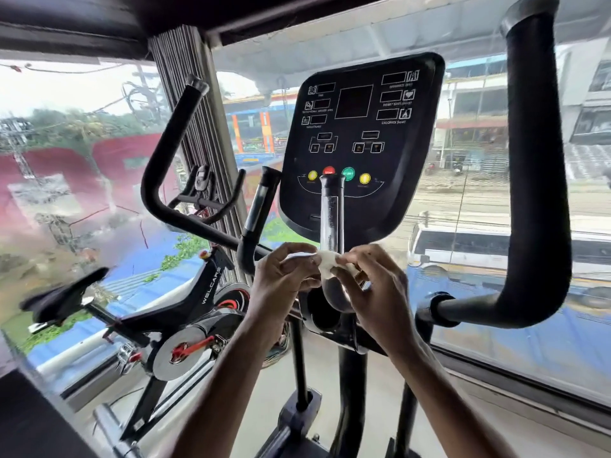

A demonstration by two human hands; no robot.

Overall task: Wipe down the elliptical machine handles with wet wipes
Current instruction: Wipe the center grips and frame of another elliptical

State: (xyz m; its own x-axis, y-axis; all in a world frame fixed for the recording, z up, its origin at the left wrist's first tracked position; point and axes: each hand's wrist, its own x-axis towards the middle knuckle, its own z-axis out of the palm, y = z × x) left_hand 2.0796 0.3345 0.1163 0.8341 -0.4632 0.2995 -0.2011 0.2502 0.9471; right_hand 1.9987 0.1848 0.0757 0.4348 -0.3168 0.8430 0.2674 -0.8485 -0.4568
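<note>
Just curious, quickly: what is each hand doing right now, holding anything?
Left hand: pinches one end of the white wipe.
Right hand: pinches the other end.

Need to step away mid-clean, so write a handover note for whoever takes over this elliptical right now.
Hands: left hand and right hand both pinch the crumpled white wet wipe between them.
Where: the wipe is in front of the base of the short chrome-and-black grip, below the black console.
Done: cannot tell; no handle is being wiped.
Left: that grip, the matching grip, the tall black padded left handle and the right handle.
</note>
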